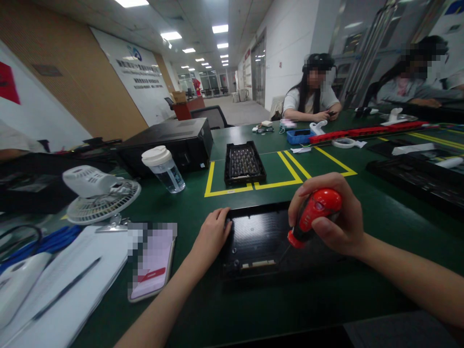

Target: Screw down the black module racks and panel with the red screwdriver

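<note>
A flat black plastic panel (259, 239) lies on the green table in front of me. My left hand (212, 232) rests on the panel's left edge, fingers curled against it. My right hand (335, 217) is closed round the red handle of a screwdriver (313, 212). The screwdriver slants down to the left, and its thin shaft meets the panel near the lower middle.
A black tray of small parts (243, 164) sits inside yellow tape lines behind the panel. To the left lie a phone (152, 261), a clipboard with pen (68, 285), a small white fan (99, 193) and a lidded cup (165, 169). Two people sit across the table.
</note>
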Demonstrator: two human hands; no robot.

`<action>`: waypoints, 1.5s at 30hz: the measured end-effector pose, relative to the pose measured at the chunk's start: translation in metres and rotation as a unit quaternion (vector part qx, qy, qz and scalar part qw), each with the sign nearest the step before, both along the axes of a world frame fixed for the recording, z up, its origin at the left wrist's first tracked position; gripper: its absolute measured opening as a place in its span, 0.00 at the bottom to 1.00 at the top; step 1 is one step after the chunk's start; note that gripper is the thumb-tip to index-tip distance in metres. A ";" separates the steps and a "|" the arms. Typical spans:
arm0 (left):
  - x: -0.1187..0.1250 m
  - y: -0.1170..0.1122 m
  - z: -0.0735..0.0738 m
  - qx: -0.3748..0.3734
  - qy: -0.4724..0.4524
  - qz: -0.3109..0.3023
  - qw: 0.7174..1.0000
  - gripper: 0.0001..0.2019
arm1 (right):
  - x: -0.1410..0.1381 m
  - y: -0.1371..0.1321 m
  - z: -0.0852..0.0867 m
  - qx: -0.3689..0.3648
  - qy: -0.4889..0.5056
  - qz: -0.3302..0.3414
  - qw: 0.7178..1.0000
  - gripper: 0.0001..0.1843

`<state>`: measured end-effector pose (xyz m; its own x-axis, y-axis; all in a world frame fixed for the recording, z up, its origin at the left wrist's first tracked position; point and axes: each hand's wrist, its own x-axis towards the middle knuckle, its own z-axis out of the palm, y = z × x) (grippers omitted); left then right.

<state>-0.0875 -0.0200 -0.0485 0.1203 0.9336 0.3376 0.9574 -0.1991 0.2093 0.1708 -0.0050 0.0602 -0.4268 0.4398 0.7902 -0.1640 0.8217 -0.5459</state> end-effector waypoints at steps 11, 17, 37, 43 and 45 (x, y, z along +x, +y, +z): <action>0.001 0.000 0.001 0.013 -0.006 -0.012 1.000 0.18 | 0.001 0.002 -0.004 -0.011 -0.004 0.022 1.000 0.14; 0.002 0.000 0.001 0.006 0.000 -0.009 1.000 0.18 | 0.001 0.002 -0.002 0.006 -0.007 0.016 1.000 0.13; 0.000 0.001 -0.004 0.016 -0.005 -0.017 1.000 0.18 | -0.001 0.001 -0.001 0.027 -0.019 0.046 0.998 0.15; 0.002 0.000 -0.001 0.013 -0.003 -0.017 1.000 0.17 | -0.003 0.000 -0.001 0.035 -0.029 0.035 0.998 0.15; 0.003 0.000 0.001 0.010 -0.001 -0.016 1.000 0.17 | -0.004 0.000 -0.002 0.037 -0.035 0.018 0.999 0.15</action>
<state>-0.0846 -0.0203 -0.0480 0.1484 0.9223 0.3568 0.9501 -0.2331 0.2075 0.1664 -0.0054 0.0587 -0.4962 0.3655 0.7876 -0.1574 0.8542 -0.4955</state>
